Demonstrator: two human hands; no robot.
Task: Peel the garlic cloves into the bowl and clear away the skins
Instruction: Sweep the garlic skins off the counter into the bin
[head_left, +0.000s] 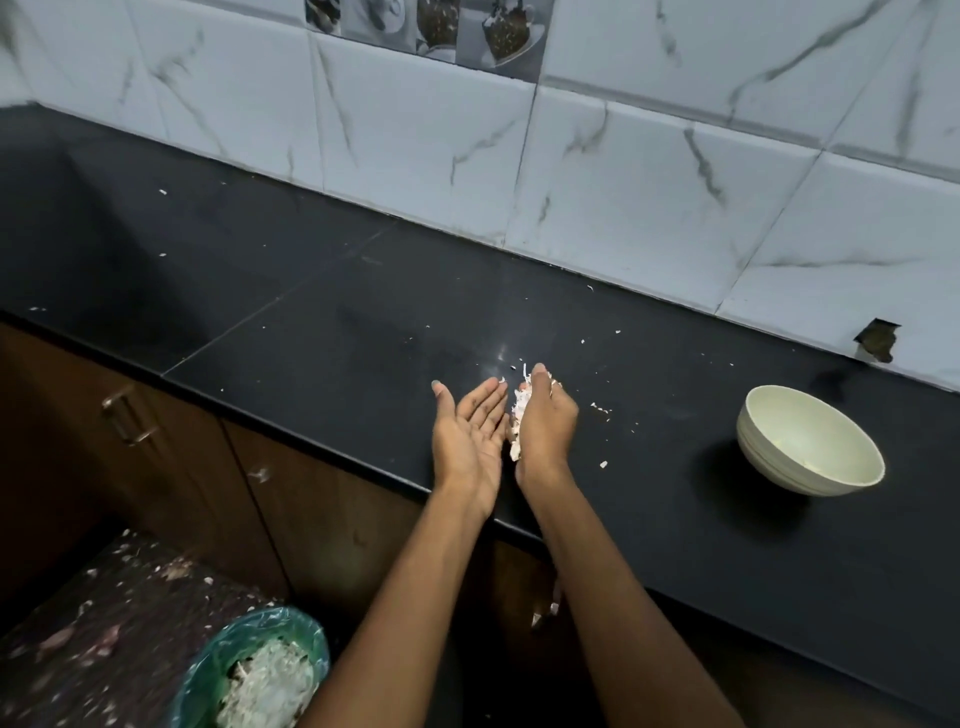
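My left hand (470, 431) lies palm up with straight fingers over the front edge of the black counter (322, 312). Right beside it, my right hand (545, 415) stands on edge with its fingers curved around a clump of white garlic skins (519, 405), pushing them against the left palm. A cream bowl (808, 441) sits on the counter to the right, with pale peeled garlic just visible inside. Loose skin bits (600, 408) are scattered around the hands, and a few (545, 613) are in the air below the counter edge.
On the floor at lower left stands a bin with a green liner (244, 644), holding a heap of white skins. Brown cabinet doors (171, 441) run under the counter. A marbled tile wall (623, 182) backs the counter, and skins litter the floor (104, 623).
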